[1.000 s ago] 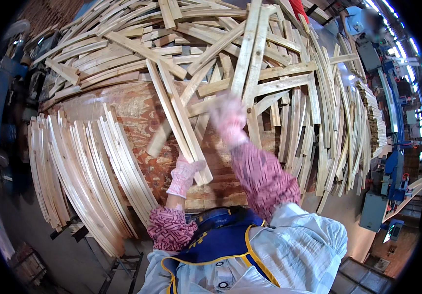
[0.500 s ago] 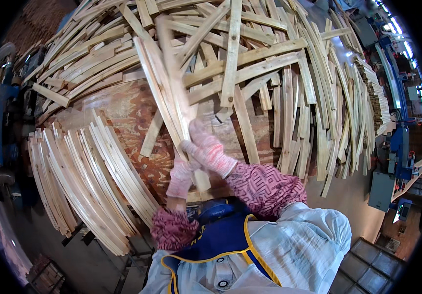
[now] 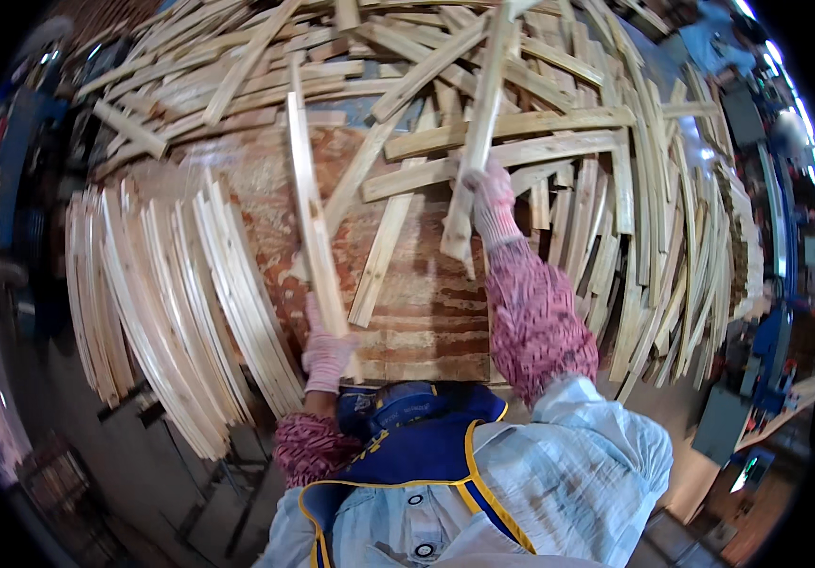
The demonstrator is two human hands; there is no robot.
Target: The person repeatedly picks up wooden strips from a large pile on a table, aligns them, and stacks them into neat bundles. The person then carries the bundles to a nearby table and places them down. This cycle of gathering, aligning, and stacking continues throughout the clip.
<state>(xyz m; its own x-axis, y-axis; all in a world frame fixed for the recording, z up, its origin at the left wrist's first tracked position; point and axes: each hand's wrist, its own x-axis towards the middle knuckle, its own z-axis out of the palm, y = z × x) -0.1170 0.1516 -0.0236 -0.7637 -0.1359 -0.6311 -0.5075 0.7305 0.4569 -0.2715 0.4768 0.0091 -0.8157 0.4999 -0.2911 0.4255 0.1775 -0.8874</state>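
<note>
Both my hands wear pale pink knitted gloves. My left hand (image 3: 326,354), near the front edge of the worktable, is closed round the lower end of a few narrow wooden strips (image 3: 310,204) that point away from me. Farther off to the right, my right hand (image 3: 493,199) grips another wooden strip (image 3: 489,99) near its lower part. That strip slants across the loose pile, and its far end reaches the top of the view. My right fingers are partly hidden behind it.
Loose wooden strips (image 3: 512,123) lie criss-crossed over the back and right of the brown, stained tabletop (image 3: 422,327). At left, neat rows of strips (image 3: 176,317) stand on a rack. Machinery (image 3: 767,350) lines the right side.
My hands, together on the strips before, have moved apart. The left keeps a few strips; the right has reached forward and right and taken hold of a strip from the pile.
</note>
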